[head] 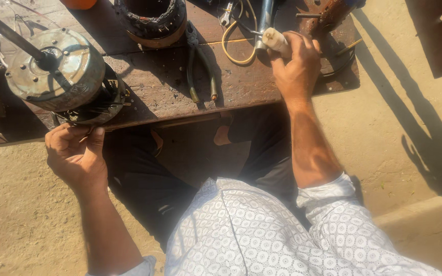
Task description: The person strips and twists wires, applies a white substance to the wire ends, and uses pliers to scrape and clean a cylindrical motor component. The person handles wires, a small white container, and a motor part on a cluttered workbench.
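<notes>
Motor (54, 69) lies at the counter (170, 87) edge. Our left hand (75, 153) pinches thin wires under its rim; best keep them taut. Pliers (200, 66) lie mid-counter. Our right hand (296, 69) grips a white tool handle (276, 41); work it steadily.

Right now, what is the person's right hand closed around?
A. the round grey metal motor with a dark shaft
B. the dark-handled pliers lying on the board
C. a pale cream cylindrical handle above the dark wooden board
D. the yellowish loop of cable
C: the right hand is wrapped around the pale cream cylindrical handle, while the dark-handled pliers lie untouched on the dark wooden board beside it.
</notes>
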